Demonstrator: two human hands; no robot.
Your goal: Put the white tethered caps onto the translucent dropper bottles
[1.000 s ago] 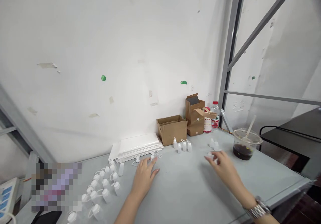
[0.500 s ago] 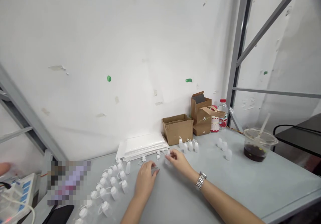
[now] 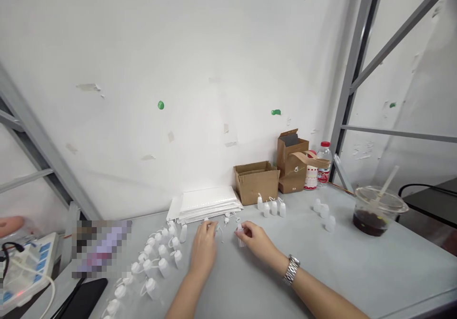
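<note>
My right hand point(image 3: 255, 235) pinches a small translucent squeeze bottle point(image 3: 241, 241) and keeps it upright, low over the grey table. My left hand point(image 3: 204, 247) reaches forward with bent fingers closed around a small white cap point(image 3: 206, 219), only its tip showing past the fingertips. Between the hands, near the paper stack, lies another loose cap point(image 3: 226, 220) with a thin strap. To the left stand several capped bottles point(image 3: 163, 267) in slanting rows. Several more bottles point(image 3: 274, 208) stand by the cardboard box. On the right sits a small group of bottles without straps point(image 3: 324, 210).
A stack of white padded envelopes point(image 3: 207, 202) lies against the wall, beside an open cardboard box point(image 3: 257, 185). Behind stand a brown paper bag point(image 3: 293, 166) and a water bottle point(image 3: 324, 166). A lidded drink cup point(image 3: 373, 214) is at right; a black phone point(image 3: 84, 300) and power strip point(image 3: 39, 271) at left.
My left hand has moved forward and closed its fingers at the loose cap. My right hand keeps its bottle nearly in place. The view has shifted slightly.
</note>
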